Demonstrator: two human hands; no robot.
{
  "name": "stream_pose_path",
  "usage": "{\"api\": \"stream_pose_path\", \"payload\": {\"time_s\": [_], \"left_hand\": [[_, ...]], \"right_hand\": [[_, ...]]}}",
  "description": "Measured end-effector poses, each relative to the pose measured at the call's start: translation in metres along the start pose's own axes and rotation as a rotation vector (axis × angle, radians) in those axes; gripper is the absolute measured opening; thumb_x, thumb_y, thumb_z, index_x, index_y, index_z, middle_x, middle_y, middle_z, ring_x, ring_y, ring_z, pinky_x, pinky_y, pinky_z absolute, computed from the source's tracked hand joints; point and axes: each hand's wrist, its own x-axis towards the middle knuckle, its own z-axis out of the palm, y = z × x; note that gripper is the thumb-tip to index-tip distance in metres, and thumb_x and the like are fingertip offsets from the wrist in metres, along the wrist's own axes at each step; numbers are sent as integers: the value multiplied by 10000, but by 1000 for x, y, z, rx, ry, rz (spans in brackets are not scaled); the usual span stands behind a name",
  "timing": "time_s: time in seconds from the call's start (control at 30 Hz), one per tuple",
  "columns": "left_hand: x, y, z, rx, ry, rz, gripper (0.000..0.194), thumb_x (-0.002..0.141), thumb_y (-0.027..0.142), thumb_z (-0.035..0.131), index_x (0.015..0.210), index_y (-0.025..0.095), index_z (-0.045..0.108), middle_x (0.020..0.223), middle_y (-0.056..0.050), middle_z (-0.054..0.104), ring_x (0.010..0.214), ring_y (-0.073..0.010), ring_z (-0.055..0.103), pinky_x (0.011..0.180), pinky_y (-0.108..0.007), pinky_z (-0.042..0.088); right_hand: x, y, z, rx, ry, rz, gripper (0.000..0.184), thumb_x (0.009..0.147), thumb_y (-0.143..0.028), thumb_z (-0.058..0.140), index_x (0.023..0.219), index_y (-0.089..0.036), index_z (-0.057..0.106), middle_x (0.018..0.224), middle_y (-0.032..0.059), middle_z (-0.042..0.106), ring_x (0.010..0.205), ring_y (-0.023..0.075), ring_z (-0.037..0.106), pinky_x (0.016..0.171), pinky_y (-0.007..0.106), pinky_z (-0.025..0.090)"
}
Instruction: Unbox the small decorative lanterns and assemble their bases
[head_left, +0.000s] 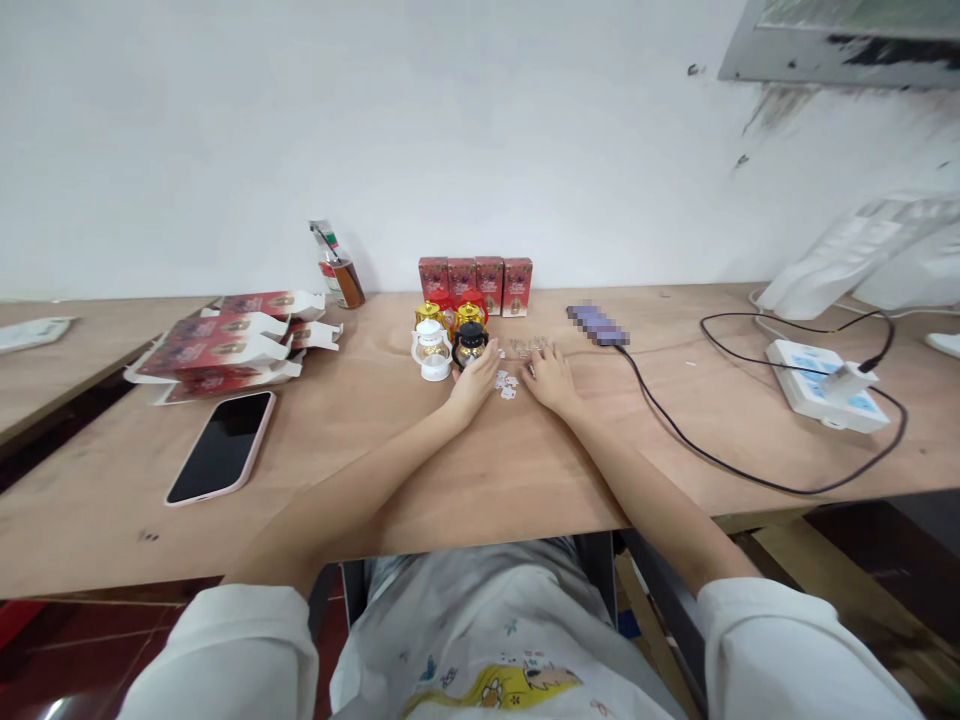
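My left hand point(475, 384) rests on its side on the table, fingers stretched out and holding nothing visible. It is right beside a small black lantern point(470, 343) and partly covers it. A white lantern point(433, 352) stands left of that one, with gold lanterns point(428, 312) and red ones just behind. Between my hands lies a loose patch of small white tags point(507, 384). My right hand point(551, 380) lies palm down with its fingers apart, at the near edge of some small clear and gold-coloured pieces point(529, 347), too small to make out.
Several red printed boxes point(489, 287) stand against the wall. Flattened red cartons point(217, 345) are piled at left, near a phone point(223, 447) and a bottle point(341, 275). At right, a black cable point(697, 470) loops from a blurred device point(598, 326) to a white power strip point(825, 385).
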Motion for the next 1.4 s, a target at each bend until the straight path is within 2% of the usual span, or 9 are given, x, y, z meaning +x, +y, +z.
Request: {"api": "stream_pose_path", "payload": {"time_s": [0.13, 0.27, 0.47, 0.67, 0.87, 1.0, 1.1, 1.2, 1.4], "left_hand": [[2, 2, -3, 158, -47, 38, 735, 760, 133, 405, 1460, 100, 183, 1440, -158, 368, 1425, -241, 126, 1141, -577, 170], [-1, 7, -7, 295, -71, 62, 728, 774, 145, 385, 1465, 94, 163, 1466, -144, 332, 1423, -210, 138, 1161, -508, 191], [-28, 23, -19, 408, -55, 99, 596, 845, 76, 271, 1439, 129, 259, 1443, -129, 378, 1360, -227, 316, 1082, -454, 328], [-58, 29, -28, 331, -31, -178, 380, 880, 114, 304, 1191, 65, 518, 1094, -192, 613, 1044, -292, 550, 864, -424, 460], [-57, 31, -23, 138, -65, -195, 338, 869, 256, 420, 1137, 76, 521, 1156, -183, 592, 1094, -281, 534, 923, -402, 438], [-56, 35, -21, 22, -89, -140, 434, 885, 280, 394, 1264, 73, 434, 1361, -182, 470, 1268, -269, 431, 1033, -409, 363], [-58, 36, -21, -23, -106, -170, 532, 877, 318, 412, 1336, 56, 348, 1426, -202, 385, 1326, -278, 364, 1067, -423, 325], [-59, 36, -21, -34, -91, -189, 587, 866, 328, 428, 1362, 44, 297, 1432, -220, 360, 1328, -294, 355, 1064, -439, 324], [-60, 41, -27, 55, -46, -210, 425, 844, 335, 466, 1184, 80, 458, 1226, -206, 509, 1145, -319, 479, 926, -454, 421]], "right_hand": [[0, 1, 0, -6, 0, 4, 304, 916, -274, 354, 1080, -147, 576, 1181, 166, 554, 1180, 296, 419, 928, 400, 337], [0, 1, 0, 11, 8, -4, 338, 916, -383, 380, 1046, -158, 596, 1135, 155, 576, 1134, 293, 448, 911, 393, 344], [-2, -3, -4, 22, 7, 32, 283, 906, -346, 398, 1004, -178, 603, 1126, 136, 585, 1061, 272, 488, 880, 380, 351], [3, 0, -1, 77, 107, 98, 330, 856, -352, 424, 1083, -152, 557, 1151, 159, 570, 1078, 307, 463, 896, 410, 353], [64, 12, -19, 94, 245, 95, 419, 826, -268, 420, 1214, -114, 459, 1260, 163, 517, 1150, 307, 409, 944, 446, 335], [126, 19, -39, -19, 167, -55, 665, 768, -241, 512, 1378, -121, 277, 1489, 149, 268, 1331, 326, 218, 1020, 518, 257], [158, 21, -43, -95, 34, -116, 805, 733, -236, 566, 1428, -143, 170, 1506, 134, 231, 1372, 329, 132, 1062, 559, 158], [169, 17, -39, -138, -25, -99, 809, 730, -272, 594, 1418, -134, 192, 1454, 173, 297, 1315, 352, 236, 1032, 560, 193], [158, 12, -41, -248, 158, -62, 580, 718, -218, 580, 1243, -60, 391, 1257, 220, 438, 1171, 344, 363, 938, 478, 283]]}}
